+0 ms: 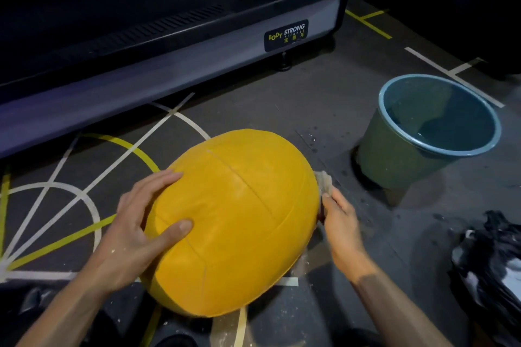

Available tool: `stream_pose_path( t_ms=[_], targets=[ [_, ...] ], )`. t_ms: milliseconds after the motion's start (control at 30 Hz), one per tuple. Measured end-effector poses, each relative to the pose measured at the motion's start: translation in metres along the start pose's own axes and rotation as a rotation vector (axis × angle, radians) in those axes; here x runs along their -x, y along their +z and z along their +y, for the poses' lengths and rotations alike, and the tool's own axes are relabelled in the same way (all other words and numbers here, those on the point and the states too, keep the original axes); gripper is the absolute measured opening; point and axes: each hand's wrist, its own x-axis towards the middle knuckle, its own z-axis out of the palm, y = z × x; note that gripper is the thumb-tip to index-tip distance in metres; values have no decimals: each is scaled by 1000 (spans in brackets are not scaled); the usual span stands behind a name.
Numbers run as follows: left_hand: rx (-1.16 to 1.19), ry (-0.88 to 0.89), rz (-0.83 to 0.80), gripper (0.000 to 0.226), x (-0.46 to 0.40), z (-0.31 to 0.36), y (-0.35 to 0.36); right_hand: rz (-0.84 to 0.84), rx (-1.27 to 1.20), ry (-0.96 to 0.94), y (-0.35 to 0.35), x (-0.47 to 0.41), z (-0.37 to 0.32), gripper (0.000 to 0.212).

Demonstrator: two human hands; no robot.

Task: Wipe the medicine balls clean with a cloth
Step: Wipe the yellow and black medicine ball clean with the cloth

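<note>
Meanwhile, left hand [135,222] spreads flat on yellow ball [234,222]; right hand's [339,222] grip pinches cloth [324,182].

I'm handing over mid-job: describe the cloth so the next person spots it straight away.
Start at the big yellow medicine ball in the middle of the floor. Go to its right edge, on the side facing the blue-rimmed bucket. There the right hand presses a small pale, crumpled cloth against the ball; only a bit shows above the fingers, the only light rag-like thing nearby.
</note>
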Motion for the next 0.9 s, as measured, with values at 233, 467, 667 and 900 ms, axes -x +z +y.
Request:
stream_pose_path(
  t_ms=[233, 467, 667, 900],
  targets=[
    [236, -124, -32, 113, 21, -2, -10, 32, -347, 425, -11, 0, 32, 39],
    [371, -11, -30, 92, 6, 13, -13, -20, -380, 288, -7, 1, -2, 39],
    [326, 39, -106, 97, -23, 27, -13, -52, -222, -205, -23, -7, -86, 30],
    [218, 20, -67, 97, -39, 34, 11, -75, 182, -411, -8, 2, -68, 43]
  ],
)
